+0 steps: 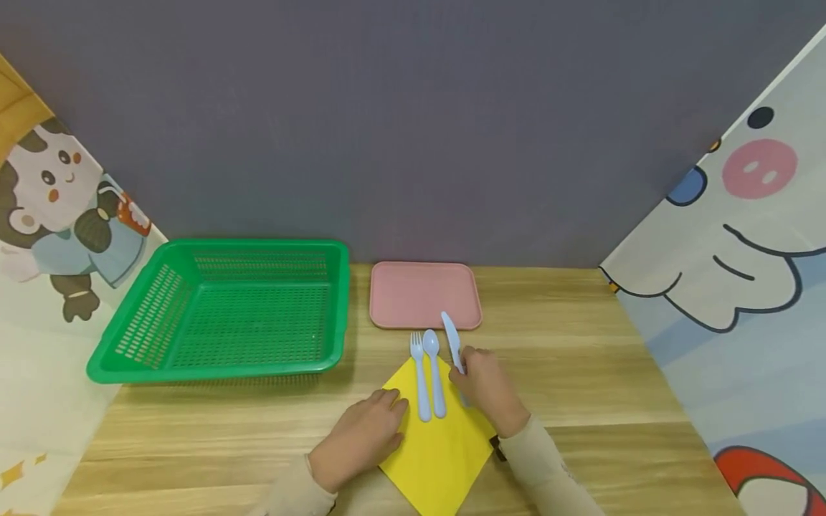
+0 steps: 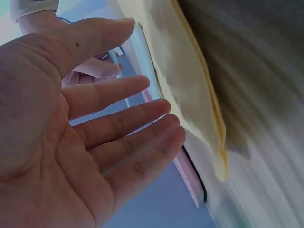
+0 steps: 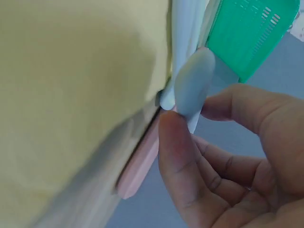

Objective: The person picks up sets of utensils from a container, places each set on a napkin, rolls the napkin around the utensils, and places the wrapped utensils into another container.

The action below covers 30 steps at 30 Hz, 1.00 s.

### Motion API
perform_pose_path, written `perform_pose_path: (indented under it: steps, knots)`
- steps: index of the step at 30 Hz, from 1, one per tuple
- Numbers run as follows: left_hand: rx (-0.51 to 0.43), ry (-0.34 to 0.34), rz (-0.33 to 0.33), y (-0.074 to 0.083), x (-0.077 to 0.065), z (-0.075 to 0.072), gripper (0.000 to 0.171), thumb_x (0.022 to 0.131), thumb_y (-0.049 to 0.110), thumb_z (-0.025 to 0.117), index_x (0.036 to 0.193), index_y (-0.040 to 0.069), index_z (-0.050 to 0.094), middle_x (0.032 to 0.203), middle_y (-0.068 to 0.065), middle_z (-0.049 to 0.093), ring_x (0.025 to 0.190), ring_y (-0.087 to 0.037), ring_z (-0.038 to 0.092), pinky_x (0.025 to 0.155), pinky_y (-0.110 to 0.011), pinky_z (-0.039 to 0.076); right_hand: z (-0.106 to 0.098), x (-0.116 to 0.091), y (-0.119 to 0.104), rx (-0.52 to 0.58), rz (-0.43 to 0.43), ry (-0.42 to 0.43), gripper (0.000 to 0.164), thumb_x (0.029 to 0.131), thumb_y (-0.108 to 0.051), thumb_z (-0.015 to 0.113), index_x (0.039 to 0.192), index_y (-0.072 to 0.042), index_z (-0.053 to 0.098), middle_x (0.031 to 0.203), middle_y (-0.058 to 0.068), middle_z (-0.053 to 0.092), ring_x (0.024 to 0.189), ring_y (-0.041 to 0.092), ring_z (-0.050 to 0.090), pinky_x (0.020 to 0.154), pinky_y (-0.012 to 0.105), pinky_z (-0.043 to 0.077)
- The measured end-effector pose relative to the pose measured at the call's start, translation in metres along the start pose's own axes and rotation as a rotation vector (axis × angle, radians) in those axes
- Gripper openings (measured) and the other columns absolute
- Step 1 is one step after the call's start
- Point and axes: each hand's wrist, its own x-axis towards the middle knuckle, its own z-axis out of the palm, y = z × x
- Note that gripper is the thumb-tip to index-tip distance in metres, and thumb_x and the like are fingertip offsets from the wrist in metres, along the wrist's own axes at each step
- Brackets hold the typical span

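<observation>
Though apart on left hand (image 1: 365, 436), fingers (image 3: 178, 154) tight around pale-blue knife (image 1: 452, 337) on right hand (image 1: 487, 385).

Smooth plastic it was for the knife (image 1: 450, 337), the fork (image 1: 422, 390) and the spoon (image 1: 437, 387), and matt plastic, by its look, for the tray (image 1: 419, 290)! The basket (image 1: 213, 376) was glossier, its plastic shining along the rim, while the yellow sheet (image 1: 435, 466) came up smooth and matt, cloth or paper too close to call. The bench (image 1: 548, 322) showed streaky wood grain, and the back wall (image 1: 413, 129) looked dull and matt.
</observation>
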Motion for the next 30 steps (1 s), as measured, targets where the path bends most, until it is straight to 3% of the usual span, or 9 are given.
perform_pose_path:
  steps: [7, 16, 23, 30]
  knots:
    - [0.015, -0.023, 0.004, 0.003, -0.005, 0.005, 0.040, 0.080, 0.026, 0.083, 0.110, 0.007, 0.067, 0.119, -0.014, 0.061, 0.106, -0.027, 0.059, 0.072, -0.033, 0.057, 0.012, -0.008, -0.005, 0.027, 0.028, -0.009, 0.017, 0.084, -0.007, 0.071, 0.075, -0.008, 0.057, 0.061, -0.003, 0.050, 0.051, 0.010, 0.046, 0.043, 0.023, 0.041]
    - [0.033, -0.021, 0.003, 0.005, -0.009, 0.007, 0.040, 0.081, 0.026, 0.082, 0.112, 0.006, 0.067, 0.125, -0.016, 0.060, 0.113, -0.031, 0.059, 0.077, -0.035, 0.058, 0.021, -0.013, -0.010, 0.047, 0.068, 0.010, 0.021, 0.082, -0.006, 0.070, 0.070, -0.010, 0.053, 0.060, -0.002, 0.049, 0.051, 0.011, 0.046, 0.043, 0.024, 0.041]
    - [0.034, -0.010, 0.005, 0.007, -0.010, 0.006, 0.039, 0.081, 0.026, 0.082, 0.111, 0.006, 0.067, 0.126, -0.017, 0.060, 0.115, -0.032, 0.058, 0.078, -0.035, 0.058, 0.021, -0.014, -0.012, 0.065, 0.117, -0.021, 0.020, 0.085, -0.011, 0.070, 0.071, -0.010, 0.055, 0.061, -0.002, 0.051, 0.052, 0.012, 0.048, 0.043, 0.025, 0.042]
    - [0.035, 0.003, 0.013, 0.007, -0.011, 0.008, 0.038, 0.082, 0.026, 0.082, 0.110, 0.005, 0.067, 0.126, -0.017, 0.060, 0.115, -0.031, 0.058, 0.078, -0.035, 0.058, 0.023, -0.013, -0.013, 0.029, 0.113, -0.020, 0.023, 0.083, -0.010, 0.069, 0.068, -0.010, 0.052, 0.058, -0.001, 0.049, 0.050, 0.013, 0.046, 0.043, 0.027, 0.039]
